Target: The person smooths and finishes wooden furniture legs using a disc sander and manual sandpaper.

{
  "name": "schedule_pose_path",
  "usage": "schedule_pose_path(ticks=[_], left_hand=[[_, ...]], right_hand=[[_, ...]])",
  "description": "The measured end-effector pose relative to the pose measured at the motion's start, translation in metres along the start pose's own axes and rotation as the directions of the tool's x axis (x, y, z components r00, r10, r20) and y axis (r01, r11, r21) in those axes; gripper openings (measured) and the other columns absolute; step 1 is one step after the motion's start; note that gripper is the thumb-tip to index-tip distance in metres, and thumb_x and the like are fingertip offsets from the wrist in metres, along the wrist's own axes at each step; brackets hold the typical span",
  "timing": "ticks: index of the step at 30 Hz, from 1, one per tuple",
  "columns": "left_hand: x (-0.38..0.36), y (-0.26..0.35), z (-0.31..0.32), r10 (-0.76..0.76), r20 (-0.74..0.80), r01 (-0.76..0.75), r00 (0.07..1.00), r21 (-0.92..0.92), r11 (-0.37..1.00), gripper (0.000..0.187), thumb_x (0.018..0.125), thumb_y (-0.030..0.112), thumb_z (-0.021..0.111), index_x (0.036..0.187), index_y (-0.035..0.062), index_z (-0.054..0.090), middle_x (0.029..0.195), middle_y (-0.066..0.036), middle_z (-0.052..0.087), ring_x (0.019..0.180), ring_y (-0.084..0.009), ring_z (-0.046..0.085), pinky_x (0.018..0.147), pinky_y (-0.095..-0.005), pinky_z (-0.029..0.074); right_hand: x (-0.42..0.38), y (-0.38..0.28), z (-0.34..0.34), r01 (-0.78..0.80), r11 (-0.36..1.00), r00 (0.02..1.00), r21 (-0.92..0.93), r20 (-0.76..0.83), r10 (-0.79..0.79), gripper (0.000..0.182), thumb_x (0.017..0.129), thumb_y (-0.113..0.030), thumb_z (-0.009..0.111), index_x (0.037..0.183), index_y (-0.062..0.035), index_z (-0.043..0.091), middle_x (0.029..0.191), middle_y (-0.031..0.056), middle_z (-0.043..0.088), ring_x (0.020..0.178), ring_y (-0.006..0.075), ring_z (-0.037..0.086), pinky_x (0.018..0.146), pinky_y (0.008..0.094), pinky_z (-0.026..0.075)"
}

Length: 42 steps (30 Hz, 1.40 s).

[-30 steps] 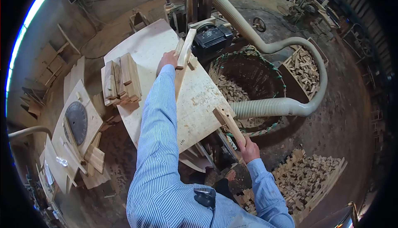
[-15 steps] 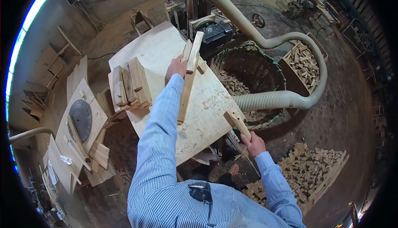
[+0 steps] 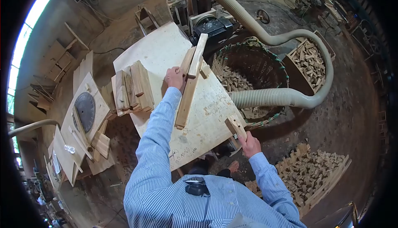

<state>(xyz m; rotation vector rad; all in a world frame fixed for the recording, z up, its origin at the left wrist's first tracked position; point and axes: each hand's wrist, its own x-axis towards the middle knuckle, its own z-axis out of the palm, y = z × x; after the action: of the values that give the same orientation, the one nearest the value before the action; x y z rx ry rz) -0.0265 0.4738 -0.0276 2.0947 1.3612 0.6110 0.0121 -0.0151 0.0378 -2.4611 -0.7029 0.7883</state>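
Note:
My left hand (image 3: 174, 78) rests against a long wooden strip (image 3: 188, 97) on the pale work table (image 3: 207, 122), its fingers bent over the wood's edge. A lighter wooden piece (image 3: 198, 54) lies at the strip's upper end, beside a small block (image 3: 205, 69). Near the table's right corner, my right hand (image 3: 249, 145) is wrapped round a short wooden piece (image 3: 236, 127) with dark holes in it. Stacked boards (image 3: 140, 85) lie on the table to the left of my left hand.
A wicker basket (image 3: 265, 68) with offcuts stands right of the table, crossed by a ribbed hose (image 3: 273, 98). Behind the table is a black motor (image 3: 212, 28). Wood blocks (image 3: 311, 174) are heaped at lower right. A round saw blade (image 3: 84, 113) lies at left.
My left hand has shifted slightly down the wood, its fingers now against the long strip. That strip's lower end sits a little further left. The whole view has also moved slightly.

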Motion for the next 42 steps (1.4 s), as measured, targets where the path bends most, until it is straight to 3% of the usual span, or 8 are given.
schedule_pose_path(ticks=[3,5,8,16,18,25,33,42], left_hand=[[0.005,0.008,0.007,0.011,0.064,-0.004,0.998,-0.107,0.994,0.036,0.095,0.03,0.074,0.119,0.0031,0.078,0.109,-0.02,0.073,0.098,-0.0329,0.073,0.09,-0.0432,0.058],[0.007,0.026,0.008,-0.091,0.146,0.139,0.985,-0.36,0.923,0.03,0.092,0.028,0.076,0.108,0.003,0.082,0.098,-0.02,0.077,0.08,-0.0281,0.076,0.075,-0.0398,0.061],[0.026,0.039,0.015,-0.009,0.16,0.058,0.987,-0.307,0.95,0.024,0.095,0.017,0.077,0.111,-0.0005,0.08,0.09,-0.01,0.079,0.073,-0.0176,0.073,0.067,-0.0323,0.06],[0.035,0.063,0.011,-0.059,0.151,0.084,0.987,-0.161,0.983,0.025,0.098,0.025,0.074,0.114,0.0073,0.082,0.1,-0.01,0.08,0.089,-0.0199,0.074,0.082,-0.0347,0.059],[0.032,0.07,0.009,-0.082,0.08,0.097,0.993,-0.207,0.973,0.025,0.091,0.027,0.079,0.101,0.0051,0.084,0.096,-0.016,0.08,0.091,-0.0302,0.075,0.088,-0.0411,0.058],[0.079,0.062,0.013,-0.093,0.127,0.105,0.988,-0.094,0.99,0.028,0.097,0.032,0.075,0.112,0.0095,0.082,0.105,-0.01,0.081,0.097,-0.0228,0.075,0.091,-0.0369,0.057],[0.136,0.042,0.026,-0.029,0.001,0.029,1.0,-0.149,0.988,0.026,0.09,0.032,0.081,0.097,0.0074,0.083,0.099,-0.017,0.079,0.098,-0.0337,0.074,0.094,-0.0439,0.056],[0.152,0.026,0.043,0.045,-0.027,-0.046,0.999,-0.063,0.997,0.027,0.092,0.033,0.078,0.106,0.0095,0.08,0.116,-0.021,0.071,0.11,-0.0372,0.068,0.099,-0.0463,0.054]], right_hand=[[-0.001,0.001,0.001,0.016,1.0,1.0,-0.003,-0.015,-0.016,0.047,0.106,-0.05,0.057,0.108,-0.0029,0.059,0.093,0.0302,0.073,0.091,0.0521,0.07,0.078,0.0606,0.054],[0.0,0.003,0.002,0.01,1.0,1.0,-0.025,-0.01,-0.01,0.047,0.106,-0.052,0.056,0.109,-0.0045,0.058,0.093,0.0297,0.073,0.091,0.0517,0.071,0.078,0.0611,0.054],[0.0,0.004,0.003,-0.014,0.999,1.0,-0.034,0.002,0.014,0.047,0.106,-0.051,0.056,0.108,-0.0045,0.059,0.093,0.0299,0.073,0.09,0.0521,0.071,0.078,0.0618,0.054],[0.002,0.004,0.004,0.001,0.999,1.0,-0.049,0.008,0.0,0.047,0.106,-0.051,0.057,0.108,-0.0048,0.058,0.092,0.03,0.073,0.087,0.052,0.071,0.075,0.0621,0.055],[0.004,-0.001,0.004,-0.01,0.999,1.0,-0.046,0.014,0.011,0.047,0.105,-0.051,0.057,0.108,-0.0048,0.058,0.091,0.03,0.073,0.087,0.0519,0.071,0.075,0.0621,0.055],[0.033,-0.025,0.005,0.002,0.998,1.0,-0.061,0.013,-0.002,0.048,0.105,-0.052,0.057,0.108,-0.004,0.059,0.09,0.0303,0.073,0.086,0.052,0.071,0.076,0.0626,0.055],[0.072,-0.055,0.017,0.055,0.997,0.997,-0.051,-0.054,-0.058,0.051,0.106,-0.053,0.055,0.113,-0.0032,0.061,0.094,0.0315,0.073,0.09,0.0531,0.071,0.08,0.0624,0.054],[0.074,-0.07,0.013,0.01,0.999,0.999,-0.038,-0.044,-0.012,0.055,0.107,-0.057,0.052,0.114,-0.0036,0.062,0.096,0.0312,0.073,0.095,0.053,0.069,0.084,0.061,0.053]])
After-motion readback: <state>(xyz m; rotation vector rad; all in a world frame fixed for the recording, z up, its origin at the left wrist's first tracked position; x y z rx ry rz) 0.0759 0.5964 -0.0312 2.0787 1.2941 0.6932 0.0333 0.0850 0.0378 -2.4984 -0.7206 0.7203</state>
